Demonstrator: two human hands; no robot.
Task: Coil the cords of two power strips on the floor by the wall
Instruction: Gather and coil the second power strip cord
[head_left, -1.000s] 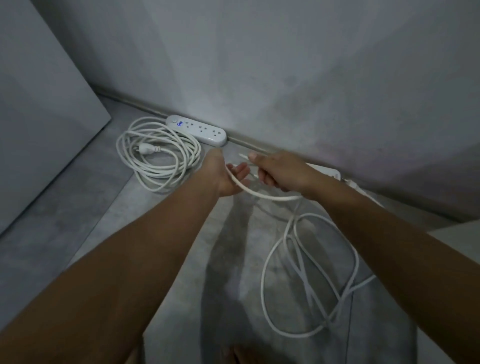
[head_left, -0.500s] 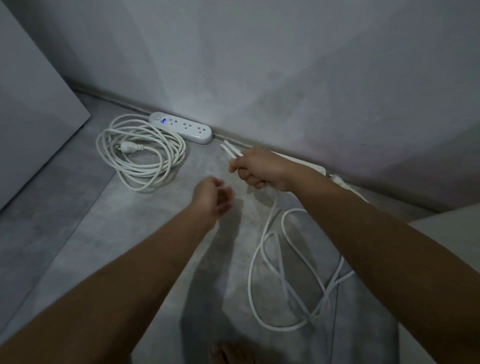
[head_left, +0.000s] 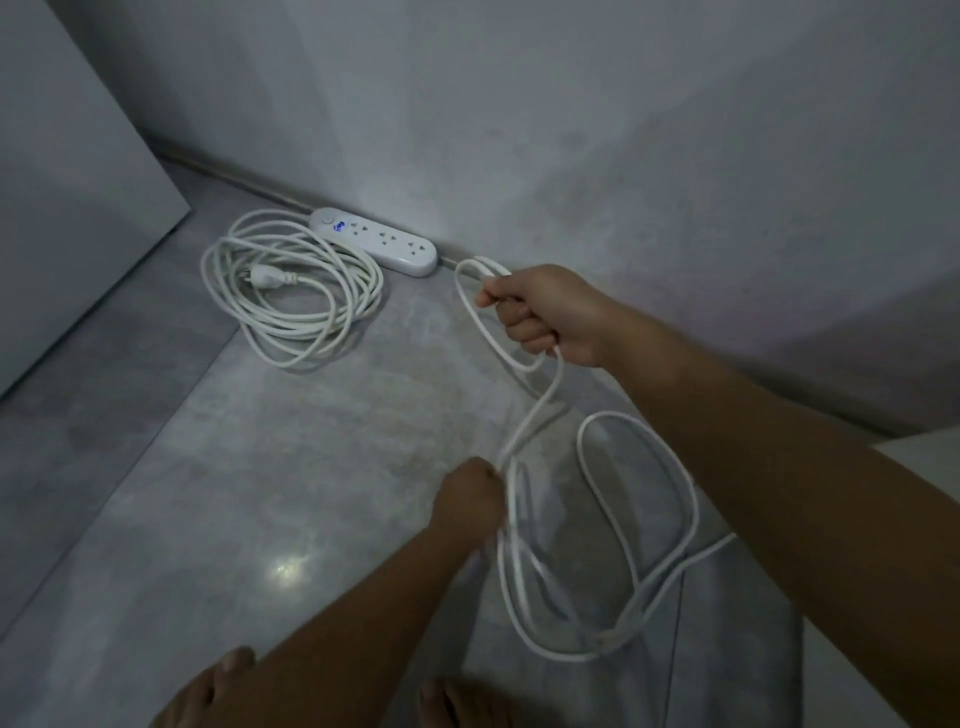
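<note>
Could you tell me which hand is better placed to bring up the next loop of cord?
Left. The left hand pinches the loose cord low down, beside the slack on the floor, while the right hand is occupied gripping the gathered loops.

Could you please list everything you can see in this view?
power strip: one, white, on the floor against the wall
coiled cord: one, white, with plug, left of the power strip
loose cord: one, white, looping from hands to floor
panel: one, grey, far left
wall: one, grey, behind
floor: one, grey
bare feet: two, bottom edge
right hand: one, gripping the loose cord's upper loop
left hand: one, gripping the loose cord lower down
</note>
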